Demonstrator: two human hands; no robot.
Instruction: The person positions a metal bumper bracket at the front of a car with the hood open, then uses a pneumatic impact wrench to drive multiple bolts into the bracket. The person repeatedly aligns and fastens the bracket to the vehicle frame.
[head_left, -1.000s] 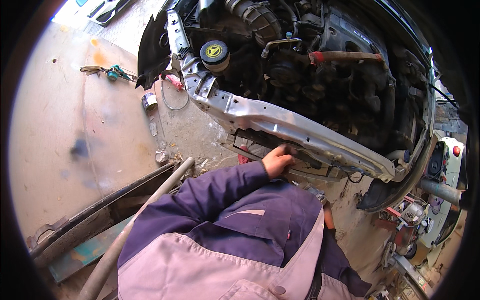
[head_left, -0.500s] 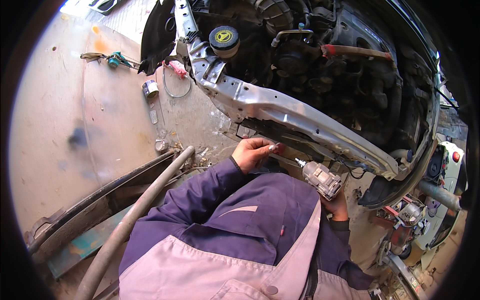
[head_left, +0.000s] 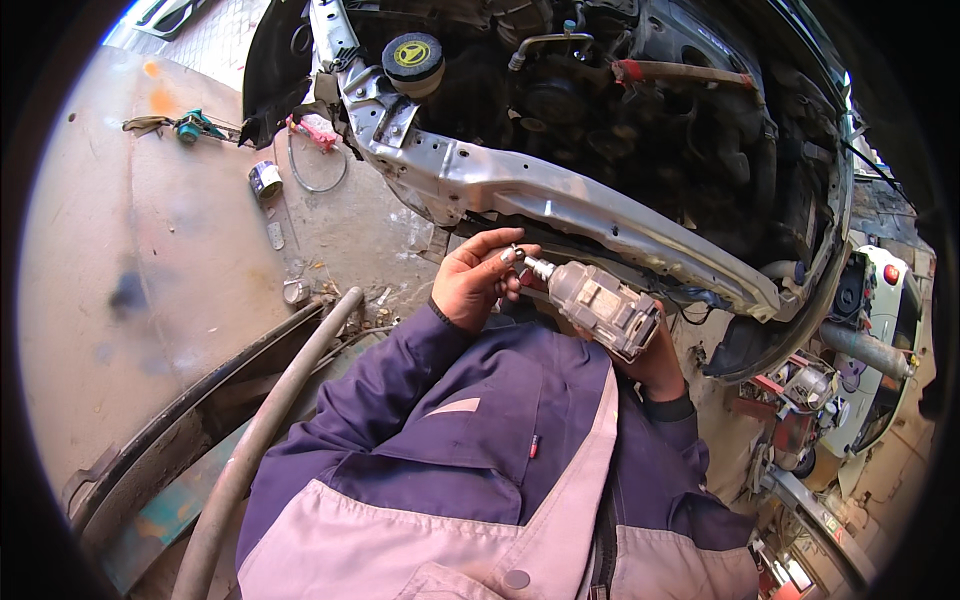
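Note:
In front of my chest, my right hand (head_left: 657, 352) grips a worn, dirty impact wrench (head_left: 604, 304) from beneath, mostly hidden behind its body. The wrench's silver socket end (head_left: 540, 268) points left toward my left hand (head_left: 474, 279). Between thumb and forefinger, that hand pinches a small bolt (head_left: 518, 253) right at the socket's tip. Whether the bolt sits inside the socket I cannot tell. Just beyond both hands runs the bare metal crossmember (head_left: 560, 192) of a car's front end.
The open engine bay (head_left: 600, 130) lies ahead, with a black-capped reservoir (head_left: 413, 62) at its left. A long grey pipe (head_left: 270, 420) slants up at my left. A paint can (head_left: 265, 179) and a teal tool (head_left: 195, 126) are on the floor. Another vehicle (head_left: 875, 350) stands right.
The impact wrench has come up and left to the fingers of my left hand, its socket now meeting the bolt. The whole view has shifted slightly.

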